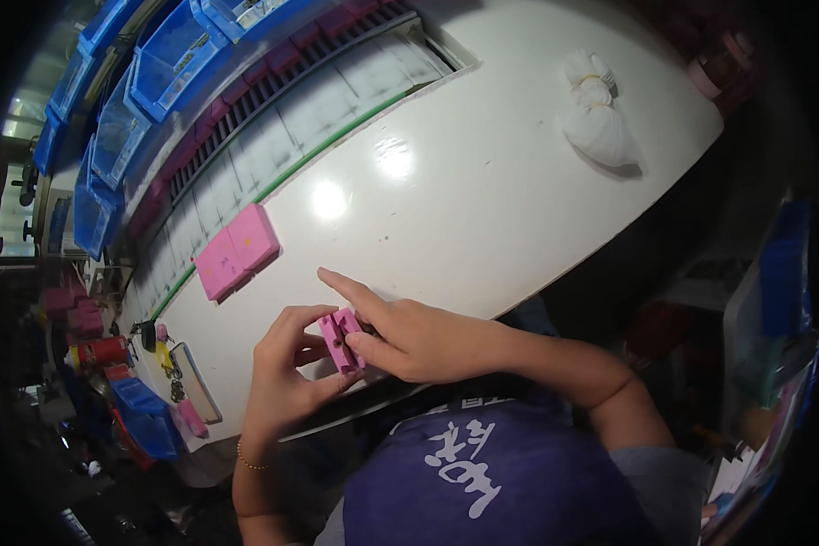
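Close to the table's near edge, my left hand [282, 364] is closed around a small pink block [334, 344], its thumb and fingers at the block's two ends. The block has a groove and small dark spots along its face. My right hand [409, 338] meets it from the other side, with the thumb pressed on the block and the index finger stretched out over the table. The other right fingers are partly hidden. A larger pair of flat pink blocks [237, 250] lies side by side beyond my left hand, against the green strip.
A pale conveyor belt [309, 118] with a green edge runs along the far side. Blue bins [177, 59] stand behind it. On the white table [446, 209], a tied white bag [601, 127] lies at far right. A small tray [196, 382] sits at left.
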A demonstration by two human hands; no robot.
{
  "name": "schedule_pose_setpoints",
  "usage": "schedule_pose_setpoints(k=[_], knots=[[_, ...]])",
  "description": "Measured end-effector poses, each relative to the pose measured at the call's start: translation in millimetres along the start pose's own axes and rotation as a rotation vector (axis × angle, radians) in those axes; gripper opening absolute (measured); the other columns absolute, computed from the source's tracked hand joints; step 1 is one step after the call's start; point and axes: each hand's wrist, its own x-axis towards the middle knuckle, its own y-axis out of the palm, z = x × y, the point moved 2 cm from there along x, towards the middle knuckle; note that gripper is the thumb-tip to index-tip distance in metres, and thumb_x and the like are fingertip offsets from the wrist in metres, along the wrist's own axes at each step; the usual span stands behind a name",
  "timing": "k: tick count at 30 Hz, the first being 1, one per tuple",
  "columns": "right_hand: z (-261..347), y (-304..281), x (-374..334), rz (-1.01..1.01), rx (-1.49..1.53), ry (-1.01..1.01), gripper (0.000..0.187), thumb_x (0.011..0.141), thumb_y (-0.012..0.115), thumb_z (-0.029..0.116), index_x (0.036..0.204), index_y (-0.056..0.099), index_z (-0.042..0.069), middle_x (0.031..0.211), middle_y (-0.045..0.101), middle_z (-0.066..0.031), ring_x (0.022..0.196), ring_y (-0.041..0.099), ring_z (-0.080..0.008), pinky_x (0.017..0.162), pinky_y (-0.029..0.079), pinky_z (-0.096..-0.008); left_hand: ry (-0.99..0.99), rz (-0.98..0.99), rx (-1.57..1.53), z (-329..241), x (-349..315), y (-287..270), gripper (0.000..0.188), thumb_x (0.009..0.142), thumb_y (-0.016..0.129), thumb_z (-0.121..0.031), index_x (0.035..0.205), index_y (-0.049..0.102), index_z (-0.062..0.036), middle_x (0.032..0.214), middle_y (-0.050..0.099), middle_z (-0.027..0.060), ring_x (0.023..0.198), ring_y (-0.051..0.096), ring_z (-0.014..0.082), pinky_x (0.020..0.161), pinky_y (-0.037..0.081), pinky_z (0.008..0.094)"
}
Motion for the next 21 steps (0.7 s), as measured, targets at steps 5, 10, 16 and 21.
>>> schedule_pose_setpoints(k=[5, 10, 16, 21], knots=[[3.6, 0.8, 4.8, 0.071, 0.120, 0.047, 0.071, 0.101, 0.048, 0.022, 0.153, 0.008, -0.004, 0.092, 0.062, -0.0323, 0.087, 0.062, -0.0451, 0.084, 0.046, -0.0502, -0.005, -0.121, -0.119, 24.2, -10.5, 7.5, 0.066, 0.068, 0.085, -0.003, 0.124, 0.052, 0.0023, 0.106, 0.065, 0.0111, 0.098, 0.067, 0.0178, 0.086, 0.058, 0.0314], [-0.2, 14.5, -7.1, -0.079, -0.083, -0.166, 0.068, 0.095, 0.060, 0.020, 0.148, 0.026, -0.005, 0.106, 0.059, -0.0284, 0.096, 0.061, -0.0386, 0.087, 0.048, -0.0439, 0.048, -0.153, -0.233, 35.1, -16.1, 9.1, 0.070, 0.070, 0.086, -0.012, 0.128, 0.050, 0.0036, 0.116, 0.062, 0.0120, 0.106, 0.063, 0.0194, 0.095, 0.051, 0.0351], [-3.5, 43.3, -18.3, -0.398, -0.446, -0.381, 0.052, 0.088, 0.067, 0.013, 0.130, 0.049, -0.010, 0.103, 0.057, -0.0205, 0.099, 0.058, -0.0317, 0.087, 0.049, -0.0387, 0.172, -0.265, -0.243, 45.0, -16.9, 18.9, 0.069, 0.073, 0.086, -0.013, 0.129, 0.050, 0.0049, 0.113, 0.064, 0.0128, 0.105, 0.065, 0.0186, 0.092, 0.056, 0.0332], [-0.2, 45.1, -21.1, -0.435, -0.491, -0.386, 0.049, 0.087, 0.064, 0.009, 0.130, 0.049, -0.009, 0.100, 0.057, -0.0194, 0.093, 0.059, -0.0305, 0.082, 0.051, -0.0374, 0.148, -0.310, -0.202, 49.6, -16.5, 30.0, 0.062, 0.073, 0.083, -0.008, 0.126, 0.053, 0.0061, 0.113, 0.064, 0.0121, 0.105, 0.064, 0.0174, 0.092, 0.054, 0.0322]])
